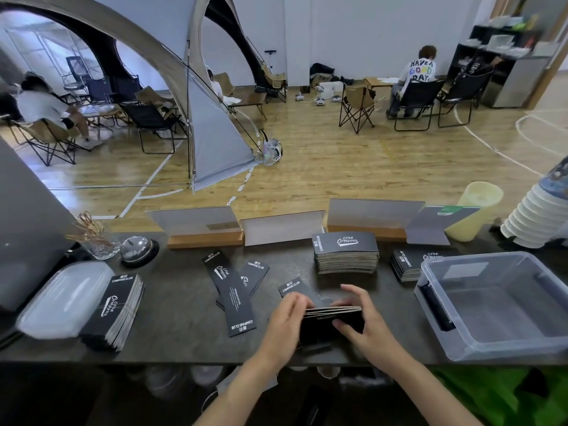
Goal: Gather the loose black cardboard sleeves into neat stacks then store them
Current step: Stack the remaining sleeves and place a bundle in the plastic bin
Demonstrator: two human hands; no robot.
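Note:
Both hands grip a small bundle of black cardboard sleeves (330,316) standing on edge on the dark counter (184,321). My left hand (287,318) holds its left end, my right hand (359,315) curls over its right end. One loose sleeve (293,286) lies just behind the bundle. A few loose sleeves (235,295) lie crossed to the left. A neat stack (346,253) stands at the back, another stack (408,264) sits beside the clear plastic bin (436,312), and a slanted pile (118,305) lies at the left.
A clear bin lid (61,298), a service bell (138,249) and a glass of wooden sticks (98,238) are at the left. Card stands (282,230) line the counter's back edge. A yellow cup stack (473,210) and white cups (531,222) stand at the right.

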